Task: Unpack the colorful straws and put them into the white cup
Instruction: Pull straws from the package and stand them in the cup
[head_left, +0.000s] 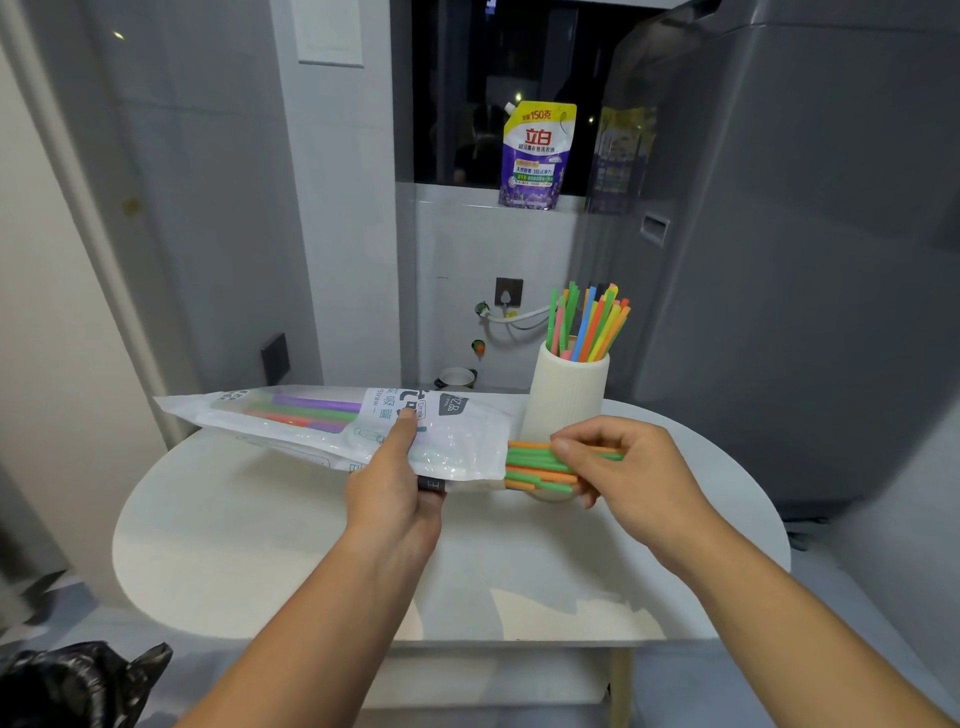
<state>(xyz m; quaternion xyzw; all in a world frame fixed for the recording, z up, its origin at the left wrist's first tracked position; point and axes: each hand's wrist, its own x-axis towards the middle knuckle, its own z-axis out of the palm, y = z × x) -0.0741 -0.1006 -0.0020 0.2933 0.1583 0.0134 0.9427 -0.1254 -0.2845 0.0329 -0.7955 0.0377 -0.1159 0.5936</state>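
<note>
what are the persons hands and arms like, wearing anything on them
No gloves on the left hand or the right hand. The left forearm and the right forearm are bare as far as the frame shows, with no sleeve in view. No watch, bracelet or ring is visible.

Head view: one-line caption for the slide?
Left hand holds the straw bag while the right hand grips green and orange straws at its open end, beside the straw-filled white cup.
</note>
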